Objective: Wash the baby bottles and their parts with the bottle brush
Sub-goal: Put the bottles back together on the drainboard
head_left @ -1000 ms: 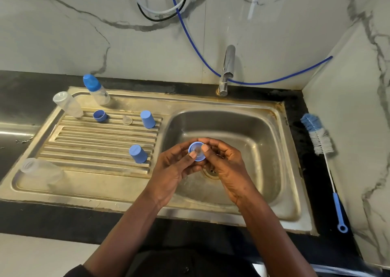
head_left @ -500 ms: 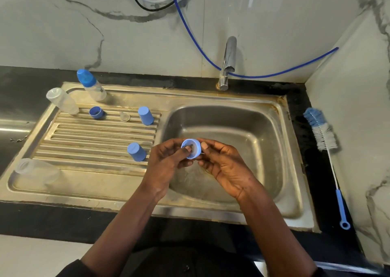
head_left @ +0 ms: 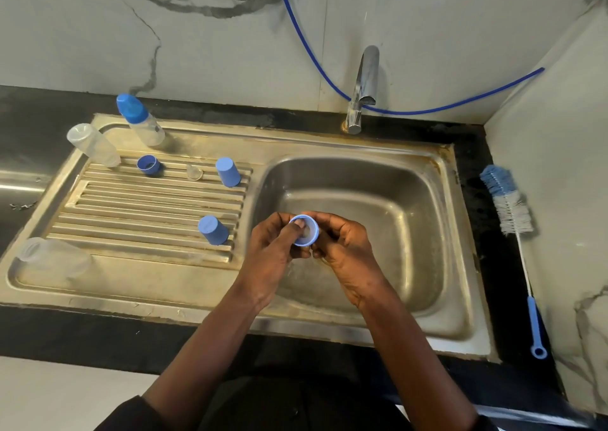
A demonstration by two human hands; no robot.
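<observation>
Over the sink basin [head_left: 411, 200] both hands hold a blue bottle ring [head_left: 311, 231]. My left hand [head_left: 274, 253] grips it with the thumb pushed inside its opening. My right hand [head_left: 345, 249] curls round its right side. The bottle brush [head_left: 508, 207], blue and white bristles on a thin handle, lies on the black counter to the right of the sink. On the ribbed drainboard [head_left: 148, 207] stand two blue caps [head_left: 214, 230] [head_left: 228, 172], another blue ring [head_left: 148, 165] and a small clear teat [head_left: 194, 171]. A capped bottle [head_left: 139, 120] and two clear uncapped bottles [head_left: 92, 144] [head_left: 52, 258] lie around them.
The chrome tap [head_left: 363, 88] stands behind the basin with no water running. A blue hose [head_left: 427, 110] runs along the marble wall behind it. Marble wall closes in on the right beside the brush.
The ring has turned in my hands and its opening now faces up, with my left thumb inside it. The hands have stayed over the basin's left side.
</observation>
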